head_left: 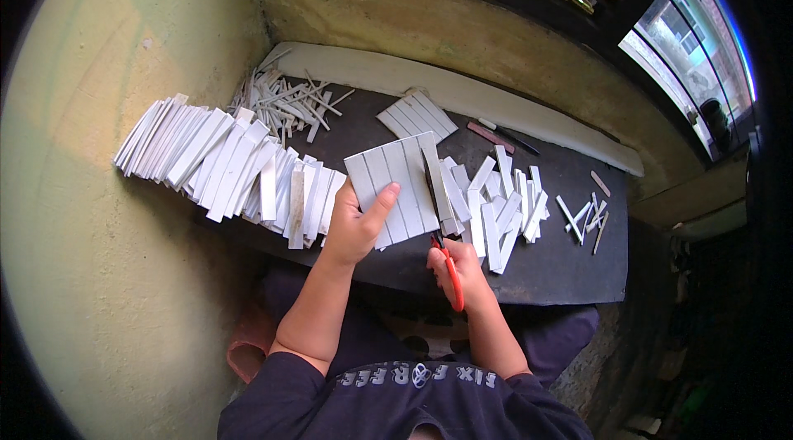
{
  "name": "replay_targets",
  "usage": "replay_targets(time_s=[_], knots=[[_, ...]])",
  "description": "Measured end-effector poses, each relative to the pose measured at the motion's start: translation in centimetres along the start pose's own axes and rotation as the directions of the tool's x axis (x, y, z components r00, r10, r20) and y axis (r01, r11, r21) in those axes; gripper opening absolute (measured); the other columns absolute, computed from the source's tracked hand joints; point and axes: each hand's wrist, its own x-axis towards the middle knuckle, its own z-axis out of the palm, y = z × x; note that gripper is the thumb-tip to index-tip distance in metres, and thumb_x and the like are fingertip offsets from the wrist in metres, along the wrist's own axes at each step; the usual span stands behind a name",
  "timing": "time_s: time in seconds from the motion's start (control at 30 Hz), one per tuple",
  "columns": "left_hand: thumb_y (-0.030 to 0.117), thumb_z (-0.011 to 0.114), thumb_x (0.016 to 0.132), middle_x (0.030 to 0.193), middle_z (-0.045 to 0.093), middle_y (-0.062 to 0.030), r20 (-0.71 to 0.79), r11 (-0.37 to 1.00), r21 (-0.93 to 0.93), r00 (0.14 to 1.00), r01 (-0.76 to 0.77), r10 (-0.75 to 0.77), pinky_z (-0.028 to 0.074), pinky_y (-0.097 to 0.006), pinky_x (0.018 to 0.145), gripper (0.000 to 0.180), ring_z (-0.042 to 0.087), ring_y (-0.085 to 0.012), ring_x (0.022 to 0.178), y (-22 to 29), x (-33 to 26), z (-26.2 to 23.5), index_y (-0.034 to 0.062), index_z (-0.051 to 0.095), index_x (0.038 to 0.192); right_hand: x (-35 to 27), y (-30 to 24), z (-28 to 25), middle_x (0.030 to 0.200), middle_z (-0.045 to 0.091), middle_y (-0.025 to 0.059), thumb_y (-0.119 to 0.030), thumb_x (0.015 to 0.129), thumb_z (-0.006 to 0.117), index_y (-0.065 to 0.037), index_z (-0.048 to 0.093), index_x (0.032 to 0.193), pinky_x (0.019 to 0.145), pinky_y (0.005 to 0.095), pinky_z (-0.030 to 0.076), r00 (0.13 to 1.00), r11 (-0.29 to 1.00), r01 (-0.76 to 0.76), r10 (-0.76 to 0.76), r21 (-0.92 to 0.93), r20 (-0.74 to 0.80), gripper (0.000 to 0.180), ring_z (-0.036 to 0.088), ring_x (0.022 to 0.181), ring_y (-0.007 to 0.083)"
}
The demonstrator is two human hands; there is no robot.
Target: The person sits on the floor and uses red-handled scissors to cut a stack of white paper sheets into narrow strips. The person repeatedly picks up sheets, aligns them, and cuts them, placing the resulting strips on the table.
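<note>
My left hand (360, 223) grips a white sheet (392, 184) ruled with dark parallel lines, thumb on top and fingers underneath. My right hand (464, 271) is closed around a red-handled hand tool (451, 273) with a dark front end. That tool's tip meets the lower right corner of the sheet. Along this right edge a narrow strip (439, 190) stands slightly apart, with a dark line between it and the sheet. Just right of it lies a loose heap of white strips (500, 213). A second lined sheet (415, 116) lies farther back.
A long row of stacked white strips (227, 161) runs along the left of the dark table (570, 271). Thin offcuts (289, 101) pile up behind it. A reddish bar (490, 137) and a dark pen-like stick (520, 141) lie at the back. Several slivers (585, 215) lie right.
</note>
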Motion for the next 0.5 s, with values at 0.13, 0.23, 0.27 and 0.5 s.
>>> replay_targets(time_s=[0.13, 0.23, 0.27, 0.5], knots=[[0.01, 0.054, 0.086, 0.096, 0.06, -0.005, -0.012, 1.0, -0.001, 1.0, -0.012, 0.012, 0.044, -0.025, 0.076, 0.021, 0.054, -0.0095, 0.086, -0.09, 0.16, -0.09, -0.0009, 0.054, 0.104, 0.31, 0.44, 0.06, 0.051, 0.047, 0.0007, -0.033, 0.085, 0.054, -0.002, 0.053, 0.063, 0.04, 0.0228, 0.037, 1.0, 0.999, -0.004, 0.004, -0.034, -0.003, 0.039, 0.045, 0.043, 0.0081], [0.01, 0.054, 0.086, 0.096, 0.06, -0.0049, -0.014, 1.0, 0.024, 1.0, -0.02, 0.021, 0.043, -0.025, 0.077, 0.022, 0.054, -0.0094, 0.086, 0.09, 0.18, -0.1, -0.001, 0.054, 0.105, 0.41, 0.65, 0.2, 0.051, 0.047, 0.0007, -0.034, 0.085, 0.055, -0.002, 0.052, 0.062, 0.039, 0.0232, 0.036, 1.0, 1.0, 0.016, -0.017, -0.025, -0.018, 0.039, 0.045, 0.042, 0.0082], [0.01, 0.054, 0.086, 0.097, 0.059, -0.0049, -0.017, 1.0, 0.022, 1.0, -0.021, 0.021, 0.043, -0.025, 0.077, 0.022, 0.054, -0.0094, 0.086, 0.08, 0.21, -0.12, -0.001, 0.054, 0.105, 0.44, 0.7, 0.23, 0.051, 0.047, 0.0006, -0.034, 0.085, 0.055, -0.002, 0.052, 0.062, 0.039, 0.0232, 0.036, 1.0, 1.0, 0.01, -0.011, -0.022, -0.018, 0.039, 0.045, 0.041, 0.0081], [0.01, 0.054, 0.086, 0.098, 0.059, -0.0048, -0.016, 1.0, -0.014, 1.0, -0.013, 0.013, 0.043, -0.025, 0.078, 0.023, 0.053, -0.0093, 0.088, -0.36, 0.28, -0.29, -0.001, 0.053, 0.106, 0.51, 0.5, 0.31, 0.05, 0.048, 0.0004, -0.031, 0.085, 0.055, -0.002, 0.053, 0.062, 0.039, 0.0237, 0.035, 1.0, 0.999, 0.011, -0.012, -0.046, -0.021, 0.038, 0.044, 0.041, 0.0081]])
